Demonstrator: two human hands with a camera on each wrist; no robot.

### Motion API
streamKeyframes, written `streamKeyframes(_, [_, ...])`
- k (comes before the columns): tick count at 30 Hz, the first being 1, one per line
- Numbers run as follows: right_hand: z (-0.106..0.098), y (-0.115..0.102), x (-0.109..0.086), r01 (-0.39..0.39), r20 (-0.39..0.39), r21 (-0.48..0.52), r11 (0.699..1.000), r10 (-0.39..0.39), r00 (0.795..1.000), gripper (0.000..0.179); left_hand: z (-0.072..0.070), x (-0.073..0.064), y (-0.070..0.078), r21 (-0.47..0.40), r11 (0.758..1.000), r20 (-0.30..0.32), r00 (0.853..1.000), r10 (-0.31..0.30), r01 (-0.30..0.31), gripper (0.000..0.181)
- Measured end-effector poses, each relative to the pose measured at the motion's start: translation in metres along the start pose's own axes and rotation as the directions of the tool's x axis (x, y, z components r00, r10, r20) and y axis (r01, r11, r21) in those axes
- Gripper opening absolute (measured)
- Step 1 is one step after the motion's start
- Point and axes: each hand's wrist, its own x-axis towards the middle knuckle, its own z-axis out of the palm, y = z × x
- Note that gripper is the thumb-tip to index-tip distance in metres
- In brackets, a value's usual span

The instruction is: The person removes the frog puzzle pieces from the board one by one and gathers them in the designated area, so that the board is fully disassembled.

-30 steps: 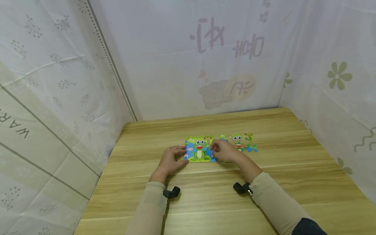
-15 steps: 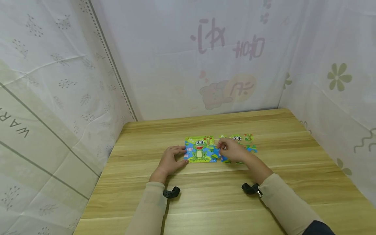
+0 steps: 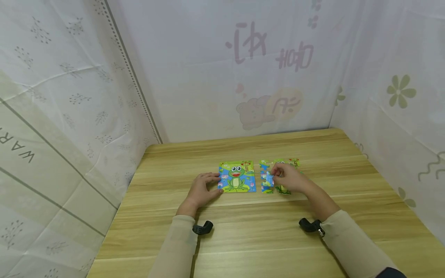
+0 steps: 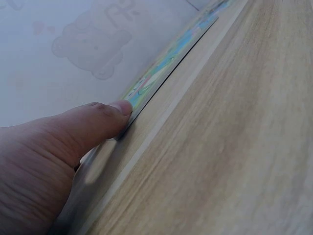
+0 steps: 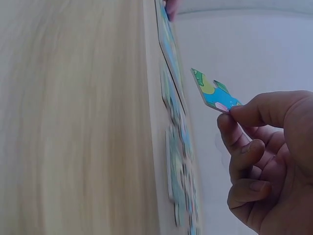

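Observation:
A square frog picture card [image 3: 236, 177] lies flat on the table. My left hand [image 3: 200, 192] rests at its left edge, fingers along the side and the thumb [image 4: 115, 115] touching the near-left corner. My right hand [image 3: 291, 178] pinches a blue, green and pink jigsaw piece [image 5: 215, 94] between thumb and forefinger, raised above the table. Under and around this hand lie several loose jigsaw pieces [image 3: 267, 190] with matching frog artwork, some hidden by the hand. The right hand's other fingers are loosely curled and touch no piece.
The wooden table [image 3: 240, 235] runs back to a pale printed curtain [image 3: 208, 77], with more curtain on both sides. A black wrist camera [image 3: 203, 228] sits on the left sleeve, another [image 3: 310, 225] on the right.
My right hand has moved right from the frog card's right edge to above the loose pieces, carrying the jigsaw piece. My left hand has stayed in place.

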Motion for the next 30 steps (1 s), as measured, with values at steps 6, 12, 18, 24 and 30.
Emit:
streamKeyframes(6, [-0.013,0.012,-0.012,-0.042,-0.02,-0.01,0.999,0.042,0.999,0.012,0.0,0.0,0.001,-0.005,1.0,0.004,1.0,-0.011,0.011,0.047])
streamKeyframes(12, [-0.024,0.023,-0.023,-0.076,-0.047,-0.006,0.997,0.076,0.996,0.009,0.0,0.0,0.001,-0.006,1.0,0.01,1.0,-0.025,0.025,0.048])
streamKeyframes(18, [-0.036,0.032,-0.031,-0.075,-0.073,-0.019,0.997,0.074,0.995,0.01,0.0,0.0,0.001,-0.002,1.0,0.009,1.0,-0.01,0.01,0.047])
streamKeyframes(24, [-0.047,0.044,-0.039,-0.1,-0.083,-0.019,0.995,0.098,0.992,0.011,0.001,0.001,-0.001,0.006,1.0,0.001,1.0,0.004,-0.004,0.047])
streamKeyframes(30, [-0.055,0.057,-0.046,-0.138,-0.076,-0.013,0.99,0.136,0.988,0.011,0.001,0.001,-0.002,0.002,1.0,0.004,1.0,-0.003,0.002,0.047])
